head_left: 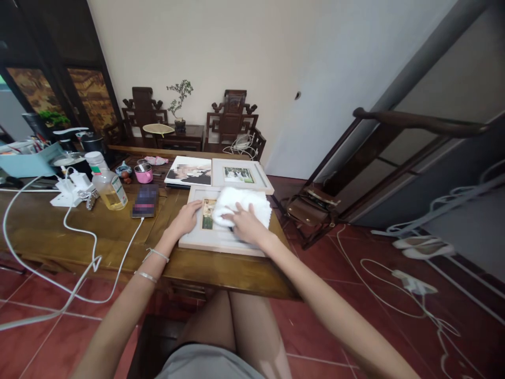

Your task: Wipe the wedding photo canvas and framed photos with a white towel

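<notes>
A light wooden picture frame (189, 234) lies flat near the front edge of the table, with a small photo (209, 214) in its middle. My left hand (187, 217) holds the frame at its left edge, fingers over the rim. Across the right part of the frame, my right hand (248, 225) presses a fluffy white cloth (232, 199), fingers partly spread and bent into it. The cloth hides the right side of the photo. Just behind are a second framed photo (256, 171) and a white-edged photo panel (189, 168), side by side.
Left on the wooden table (130, 247) are a phone (145, 201) on a charging cable, a bottle of yellow liquid (108, 184), a pink cup (143, 173), a white power strip (65, 195) and a blue box (31, 158). A wooden chair (379, 152) stands right.
</notes>
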Demonstrator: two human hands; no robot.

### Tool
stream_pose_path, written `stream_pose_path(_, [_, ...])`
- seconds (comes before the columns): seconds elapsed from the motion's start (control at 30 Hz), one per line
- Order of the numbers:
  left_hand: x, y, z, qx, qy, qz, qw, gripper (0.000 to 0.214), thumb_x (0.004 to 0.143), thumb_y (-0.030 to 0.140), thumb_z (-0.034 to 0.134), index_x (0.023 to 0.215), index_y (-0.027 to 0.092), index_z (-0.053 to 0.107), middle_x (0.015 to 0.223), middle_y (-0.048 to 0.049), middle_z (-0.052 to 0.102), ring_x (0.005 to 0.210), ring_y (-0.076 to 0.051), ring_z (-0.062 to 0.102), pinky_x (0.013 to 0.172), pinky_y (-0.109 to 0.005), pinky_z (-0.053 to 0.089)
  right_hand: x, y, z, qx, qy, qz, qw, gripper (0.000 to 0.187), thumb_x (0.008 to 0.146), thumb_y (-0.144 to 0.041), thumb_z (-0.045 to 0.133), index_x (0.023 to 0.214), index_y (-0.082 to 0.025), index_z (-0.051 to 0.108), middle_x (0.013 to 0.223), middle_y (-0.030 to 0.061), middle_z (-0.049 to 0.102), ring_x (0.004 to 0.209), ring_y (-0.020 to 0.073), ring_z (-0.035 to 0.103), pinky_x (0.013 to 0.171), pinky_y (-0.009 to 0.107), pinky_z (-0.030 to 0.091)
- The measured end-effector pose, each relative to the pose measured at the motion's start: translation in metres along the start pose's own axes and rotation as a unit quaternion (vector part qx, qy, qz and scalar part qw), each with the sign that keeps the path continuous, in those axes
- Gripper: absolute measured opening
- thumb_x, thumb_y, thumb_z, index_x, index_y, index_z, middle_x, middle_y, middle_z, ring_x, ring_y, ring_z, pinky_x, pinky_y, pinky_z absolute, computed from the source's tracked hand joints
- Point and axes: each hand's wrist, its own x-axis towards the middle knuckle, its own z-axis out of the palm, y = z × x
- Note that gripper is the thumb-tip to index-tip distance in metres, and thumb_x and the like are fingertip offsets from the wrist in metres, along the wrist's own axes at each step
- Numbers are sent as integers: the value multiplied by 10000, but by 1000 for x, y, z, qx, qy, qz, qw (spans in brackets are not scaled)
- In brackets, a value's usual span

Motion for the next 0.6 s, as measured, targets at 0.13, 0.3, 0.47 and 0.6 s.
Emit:
stream_pose_path(0.13, [0,1,2,-2,8,-11,1000,560,785,-3,374,1302,105,561,1398,-127,530,1325,-219,466,1137,-418,349,-65,-25,-22,53,-82,-78,992,730,697,29,403,1379,-211,502,1392,135,528,1383,337,317,1072,628,262])
stream_pose_path(0.3, [0,1,3,0,1,-6,1000,565,793,6,379,1313,137,556,1413,-103,518,1338,-221,450,1142,-420,337,-97,-44,-25,105,-75,-112,985,744,660,34,433,1347,-233,533,1491,94,414,1433,324,205,1132,589,189])
stream_pose_path(0.47, [2,0,-1,7,-14,12,1000,585,771,-16,375,1303,136,565,1414,-87,520,1334,-201,455,1149,-379,332,-44,-9,-1,63,-31,-32,997,722,723,27,410,1415,-180,438,1410,119,513,1430,249,238,1156,514,179])
stream_pose_path(0.6, [2,-1,-4,12,-22,21,999,574,768,-20,374,1287,118,578,1407,-94,526,1323,-205,470,1150,-364,332,15,35,-2,20,19,44,999,693,757,16,410,1436,-123,393,1445,168,459,1435,298,204,1132,581,141])
